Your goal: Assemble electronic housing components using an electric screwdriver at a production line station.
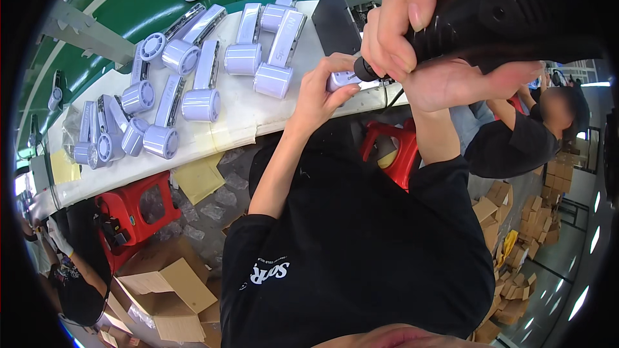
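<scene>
While the white table [232, 130] curves across the view as the broadest thing, we see below its left part an open cardboard box [188, 289], flaps spread outward, its contents too shadowed to tell. Nearer the table, a red stool [133, 218] bears a dark object [116, 232]. At upper right we find the black power tool [480, 16], its long axis slanting from upper right to lower left, nose down; the right hand [412, 48] is wrapped around its front. Along the table lie pale-lavender handheld fans [273, 80], most with round heads toward the person and handles pointing away, up and rightward. Beyond the hands stands a dark panel [335, 22]. The left hand [327, 87] pinches a small lavender piece [340, 80] over the table's near edge, right under the tool's tip; its visible part runs roughly left to right, and we cannot see its far end clearly.
</scene>
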The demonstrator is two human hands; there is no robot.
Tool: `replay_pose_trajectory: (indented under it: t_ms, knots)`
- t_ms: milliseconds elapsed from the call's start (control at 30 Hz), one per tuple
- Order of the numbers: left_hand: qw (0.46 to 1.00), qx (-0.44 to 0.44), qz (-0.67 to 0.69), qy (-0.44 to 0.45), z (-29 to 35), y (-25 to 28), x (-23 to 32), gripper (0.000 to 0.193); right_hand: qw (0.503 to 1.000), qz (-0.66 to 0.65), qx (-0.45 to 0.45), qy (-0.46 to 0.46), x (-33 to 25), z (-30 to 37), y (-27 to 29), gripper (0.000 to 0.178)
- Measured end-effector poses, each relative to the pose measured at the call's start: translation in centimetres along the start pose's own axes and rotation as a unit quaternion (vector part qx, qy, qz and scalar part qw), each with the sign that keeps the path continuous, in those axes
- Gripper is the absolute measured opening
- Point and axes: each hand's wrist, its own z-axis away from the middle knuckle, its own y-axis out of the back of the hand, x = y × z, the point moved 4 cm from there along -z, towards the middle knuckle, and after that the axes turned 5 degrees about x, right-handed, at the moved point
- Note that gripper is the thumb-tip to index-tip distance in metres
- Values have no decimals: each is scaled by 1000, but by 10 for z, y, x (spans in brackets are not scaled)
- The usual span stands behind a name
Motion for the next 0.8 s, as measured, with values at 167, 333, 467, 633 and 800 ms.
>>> replay_pose_trajectory:
  t_ms: [167, 333, 467, 633, 800]
  knots:
    - [1000, 5, -8, -13, -1, 1, 4, 31, 978, 73, -178, -80, -26, -14, -13, 96]
    - [1000, 11, -13, -8, 0, 4, 2, 31, 993, -49, -108, 7, 4, -15, -17, 94]
    - [999, -6, -11, -30, -1, 0, 6, 32, 920, -361, 12, 154, 22, -16, -21, 92]
    - [1000, -5, -10, -23, 2, 1, 4, 33, 982, -92, 103, 130, -6, -9, -33, 93]
    - [999, 3, -12, -34, 0, 0, 5, 33, 989, 24, 73, 127, -1, -10, -27, 91]
